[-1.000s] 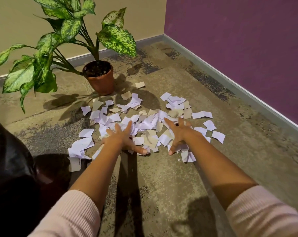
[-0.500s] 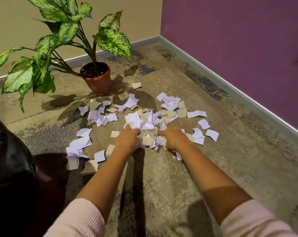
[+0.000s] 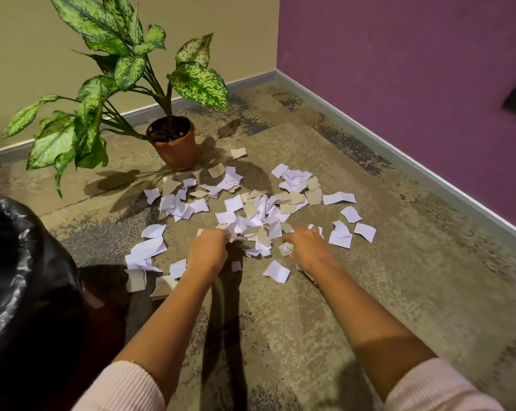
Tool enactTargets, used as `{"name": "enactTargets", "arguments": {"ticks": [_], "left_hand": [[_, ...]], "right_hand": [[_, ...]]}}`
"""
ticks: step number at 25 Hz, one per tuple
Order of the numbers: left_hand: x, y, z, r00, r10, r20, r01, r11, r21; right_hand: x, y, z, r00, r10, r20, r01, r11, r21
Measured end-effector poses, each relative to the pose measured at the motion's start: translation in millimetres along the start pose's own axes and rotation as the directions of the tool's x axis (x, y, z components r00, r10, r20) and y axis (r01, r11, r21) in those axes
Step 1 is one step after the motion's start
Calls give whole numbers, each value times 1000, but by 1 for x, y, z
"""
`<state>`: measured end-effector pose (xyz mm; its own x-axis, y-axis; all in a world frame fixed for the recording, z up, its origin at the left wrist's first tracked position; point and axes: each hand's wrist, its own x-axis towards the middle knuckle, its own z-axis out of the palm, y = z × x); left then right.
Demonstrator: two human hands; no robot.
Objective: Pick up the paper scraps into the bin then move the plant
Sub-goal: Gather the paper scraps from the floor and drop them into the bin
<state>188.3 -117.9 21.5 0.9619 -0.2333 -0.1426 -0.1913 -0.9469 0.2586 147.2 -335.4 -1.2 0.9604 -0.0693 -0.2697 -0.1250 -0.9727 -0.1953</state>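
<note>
Left hand (image 3: 208,249) and right hand (image 3: 305,249), spread flat on the pile a second ago, are now curled and drawn back toward the person. The left is bunched on scraps (image 3: 251,215) at the pile's near edge, and the right is closed round a crumpled piece by its thumb. The heap at 12 o'clock of the hands is tighter than before, with loose pieces left at 3, 6 and 9 o'clock on the floor (image 3: 399,292). Judgement: a first handful is being gathered, nothing is yet binned, and most of the paper remains. The bin (image 3: 19,262), lined in black, stands at 9 o'clock. The plant (image 3: 173,143) stands unmoved at 11 o'clock beyond the pile. Fingertips are hidden behind the knuckles, so the size of each handful cannot be told. The bin is cut off by the frame edge, and its mouth is dark.
</note>
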Motion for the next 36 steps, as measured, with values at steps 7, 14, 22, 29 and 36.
{"name": "enactTargets", "arguments": {"ticks": [7, 14, 22, 29, 36], "left_hand": [[-25, -9, -45, 994, -41, -99, 38, 998, -41], [-52, 14, -89, 984, 47, -173, -47, 999, 2], [-86, 32, -175, 962, 117, -246, -86, 987, 133], [-121, -3, -266, 926, 83, -370, -29, 988, 150], [-160, -85, -328, 908, -41, -417, 134, 971, 196]], "right_hand": [[-27, -1, -20, 982, 161, -100, -125, 946, 298], [-52, -28, -69, 977, 144, -157, -73, 919, 387], [-80, -90, -164, 959, 20, -282, 88, 927, 364], [-99, -181, -222, 914, -99, -393, 252, 899, 359], [-116, -282, -225, 872, -304, -384, 442, 826, 349]]}}
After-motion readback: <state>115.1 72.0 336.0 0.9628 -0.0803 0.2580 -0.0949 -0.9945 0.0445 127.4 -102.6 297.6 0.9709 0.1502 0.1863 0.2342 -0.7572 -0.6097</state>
